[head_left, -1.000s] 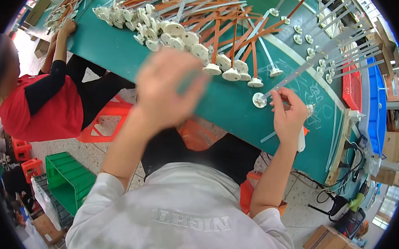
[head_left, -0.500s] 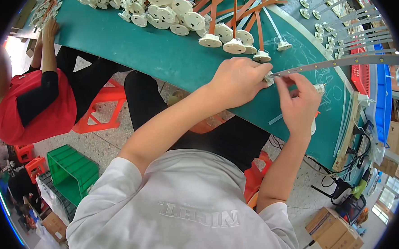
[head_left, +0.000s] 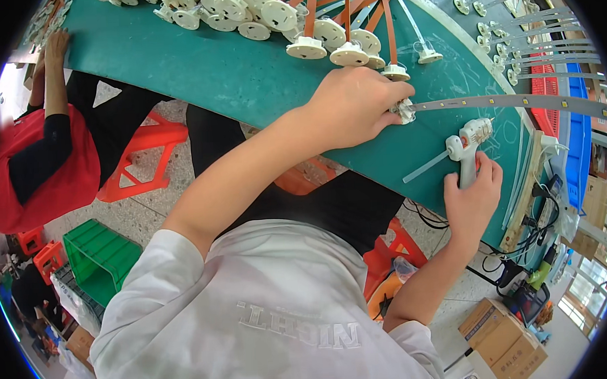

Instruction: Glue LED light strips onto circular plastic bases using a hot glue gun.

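My left hand (head_left: 357,108) pinches a small white round base (head_left: 405,111) between thumb and fingers, above the green tabletop. From that base a grey LED strip (head_left: 512,101) with small yellow chips runs off to the right. Lower right, my right hand (head_left: 477,194) has thumb and fingers around the handle of a white hot glue gun (head_left: 467,146). A translucent glue stick (head_left: 426,168) sticks out of its rear, and its nozzle points up and right. My palm hides the handle's lower end.
White round bases (head_left: 239,11) are heaped along the far side, several with brown strips (head_left: 311,14) standing up. More strips with bases lie at the right, near a red basket (head_left: 544,84) and a blue tray (head_left: 579,147). A co-worker in red (head_left: 41,169) sits at left. Cables (head_left: 545,225) hang by the edge.
My right hand has left the base and strip and moved down to the glue gun's handle. My left hand keeps the base, nearly in place. The view has shifted slightly.
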Demonstrator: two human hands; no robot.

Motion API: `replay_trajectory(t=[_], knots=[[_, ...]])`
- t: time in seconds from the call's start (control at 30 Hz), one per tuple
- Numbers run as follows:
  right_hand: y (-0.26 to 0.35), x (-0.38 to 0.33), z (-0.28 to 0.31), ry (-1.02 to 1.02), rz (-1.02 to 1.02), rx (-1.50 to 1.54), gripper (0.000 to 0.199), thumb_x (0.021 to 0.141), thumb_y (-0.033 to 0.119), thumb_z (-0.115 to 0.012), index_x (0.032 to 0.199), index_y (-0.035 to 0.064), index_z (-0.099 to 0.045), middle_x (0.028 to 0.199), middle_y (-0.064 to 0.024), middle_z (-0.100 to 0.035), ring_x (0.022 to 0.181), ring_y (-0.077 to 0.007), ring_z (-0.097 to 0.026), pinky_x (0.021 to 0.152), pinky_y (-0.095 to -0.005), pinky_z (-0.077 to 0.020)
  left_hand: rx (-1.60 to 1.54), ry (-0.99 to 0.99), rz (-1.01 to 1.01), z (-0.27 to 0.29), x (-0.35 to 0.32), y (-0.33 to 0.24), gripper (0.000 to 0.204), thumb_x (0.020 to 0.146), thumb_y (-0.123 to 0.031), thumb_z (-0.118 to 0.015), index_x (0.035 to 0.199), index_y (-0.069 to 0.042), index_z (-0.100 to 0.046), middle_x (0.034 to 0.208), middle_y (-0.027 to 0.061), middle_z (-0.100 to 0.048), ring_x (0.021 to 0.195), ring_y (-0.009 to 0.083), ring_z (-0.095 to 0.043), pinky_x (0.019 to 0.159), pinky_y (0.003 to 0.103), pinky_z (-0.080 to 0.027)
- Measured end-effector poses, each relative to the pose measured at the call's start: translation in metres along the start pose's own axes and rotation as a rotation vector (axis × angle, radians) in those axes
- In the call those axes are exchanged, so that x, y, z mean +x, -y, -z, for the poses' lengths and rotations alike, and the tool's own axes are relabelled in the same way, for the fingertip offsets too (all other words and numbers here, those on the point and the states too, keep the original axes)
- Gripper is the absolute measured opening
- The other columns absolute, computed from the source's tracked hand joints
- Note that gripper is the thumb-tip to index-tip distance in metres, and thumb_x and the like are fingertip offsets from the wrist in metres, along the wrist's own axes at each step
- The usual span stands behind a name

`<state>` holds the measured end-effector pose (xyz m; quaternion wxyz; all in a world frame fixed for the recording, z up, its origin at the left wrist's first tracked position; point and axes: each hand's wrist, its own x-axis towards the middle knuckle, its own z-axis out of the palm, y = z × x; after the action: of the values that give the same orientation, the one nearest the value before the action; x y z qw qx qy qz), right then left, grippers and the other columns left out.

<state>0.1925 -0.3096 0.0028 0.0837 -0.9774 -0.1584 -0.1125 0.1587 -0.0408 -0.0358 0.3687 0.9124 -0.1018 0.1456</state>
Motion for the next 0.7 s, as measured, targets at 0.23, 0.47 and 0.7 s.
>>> replay_trajectory(t=[0.23,0.47,0.7], knots=[[-0.02,0.031,-0.002,0.103,0.047,0.041,0.057,0.073,0.011,-0.069,0.127,-0.0016,-0.059,0.114,-0.0197,-0.063,0.095,-0.032,-0.065,0.086,-0.0405,-0.0524,0.001,0.015,0.017,0.002,0.0,-0.001,0.036,0.081,-0.021,-0.078,0.114,-0.012,-0.068,0.088,0.0093,-0.072,0.085,0.0305,-0.071,0.07,0.045,-0.055],[-0.004,-0.031,0.019,0.285,-0.271,1.495,0.071,0.076,0.02,-0.062,0.135,-0.0172,-0.046,0.103,-0.0229,-0.067,0.06,-0.0201,-0.062,0.046,-0.0276,-0.0473,-0.003,0.0,0.054,0.0,-0.001,-0.001,0.038,0.081,-0.021,-0.078,0.116,-0.015,-0.067,0.085,0.0088,-0.071,0.084,0.0304,-0.071,0.069,0.045,-0.055],[0.02,-0.044,0.005,0.308,-0.189,1.28,0.061,0.086,0.015,-0.052,0.138,-0.0165,-0.043,0.108,-0.0292,-0.066,0.056,-0.0223,-0.063,0.049,-0.0281,-0.0496,-0.002,-0.002,0.039,-0.003,-0.001,0.002,0.039,0.08,-0.021,-0.079,0.116,-0.015,-0.067,0.085,0.0083,-0.072,0.083,0.0295,-0.071,0.069,0.044,-0.056]])
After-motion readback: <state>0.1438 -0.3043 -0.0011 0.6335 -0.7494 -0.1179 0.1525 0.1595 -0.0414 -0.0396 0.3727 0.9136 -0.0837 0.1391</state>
